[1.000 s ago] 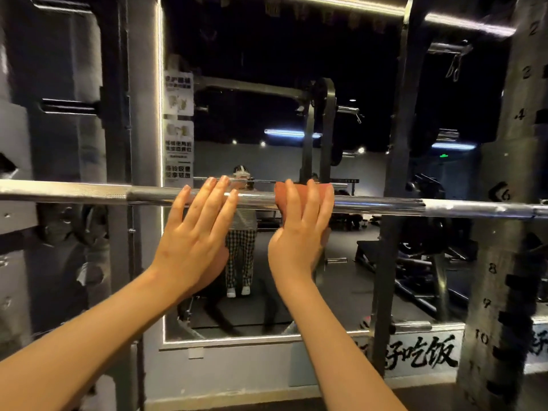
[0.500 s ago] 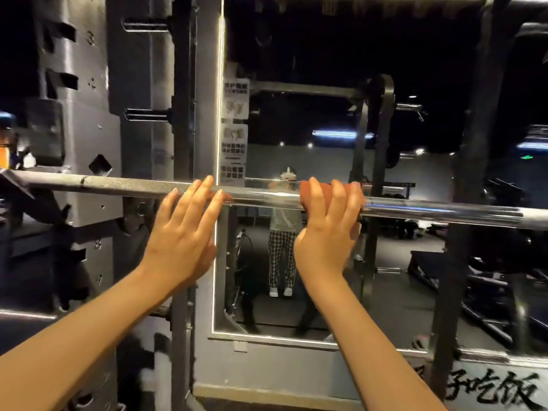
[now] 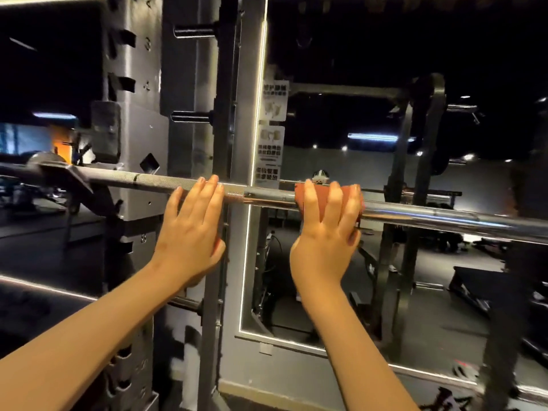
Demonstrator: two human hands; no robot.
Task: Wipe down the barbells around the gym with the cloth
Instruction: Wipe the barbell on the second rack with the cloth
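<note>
Right hand (image 3: 324,232) clasps a rust-red cloth (image 3: 299,200) round the long steel barbell (image 3: 430,216). Left hand (image 3: 189,232) rests straight-fingered on it. The grey rack upright (image 3: 139,129) is numbered 3, 4.

I am seeing both forearms (image 3: 89,336) bare to the frame edge; left grip (image 3: 189,232) and right grip (image 3: 324,235) are showing short nails.

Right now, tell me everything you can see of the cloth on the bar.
The cloth is a small reddish-orange piece, draped over the top of the chrome barbell. The right hand grips it against the bar, fingers curled over it, so only its left edge and strips between fingers show. The left hand is clear of it.
</note>
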